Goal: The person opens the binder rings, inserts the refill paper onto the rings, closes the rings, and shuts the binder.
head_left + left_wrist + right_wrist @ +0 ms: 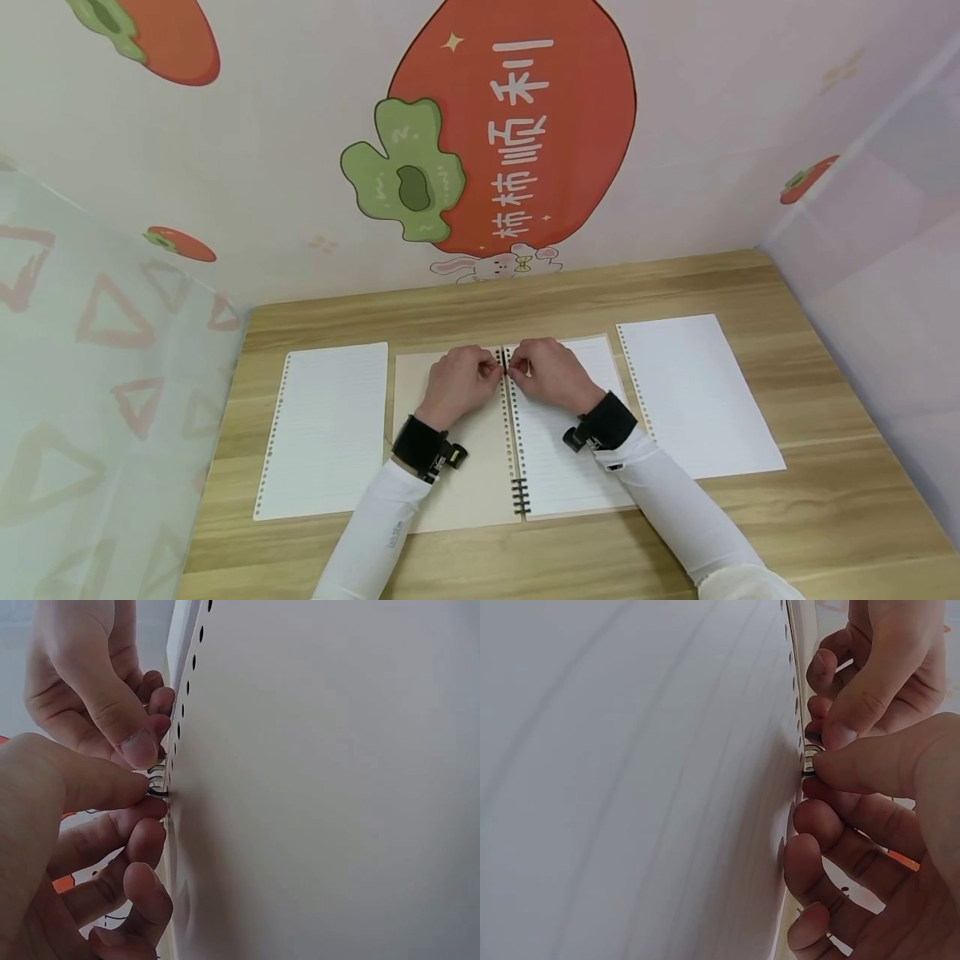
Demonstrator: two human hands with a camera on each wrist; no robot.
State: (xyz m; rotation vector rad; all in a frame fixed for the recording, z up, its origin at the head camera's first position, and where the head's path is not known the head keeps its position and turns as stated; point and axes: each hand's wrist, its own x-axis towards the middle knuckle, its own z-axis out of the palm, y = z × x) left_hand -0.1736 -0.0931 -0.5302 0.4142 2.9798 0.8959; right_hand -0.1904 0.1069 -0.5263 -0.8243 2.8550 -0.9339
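A loose-leaf notebook lies open, with a beige cover [457, 492] on the left and white lined sheets [573, 467] on the right, both punched along the middle. At the far end of the spine, my left hand [461, 383] pinches a small black binder ring clip [156, 780] between thumb and finger. From the other side, my right hand [553, 375] pinches the same clip, thumbs close together. The other fingers of both hands curl loosely beside the punched edges. Some of the clip is hidden by fingertips. A second black ring clip [521, 497] joins both halves at the near end.
One loose punched lined sheet [322, 433] lies left of the notebook, another white punched sheet [697, 392] to its right. The wooden table [817, 517] meets a wall [285, 208] printed with persimmons at the back, and panels stand at both sides.
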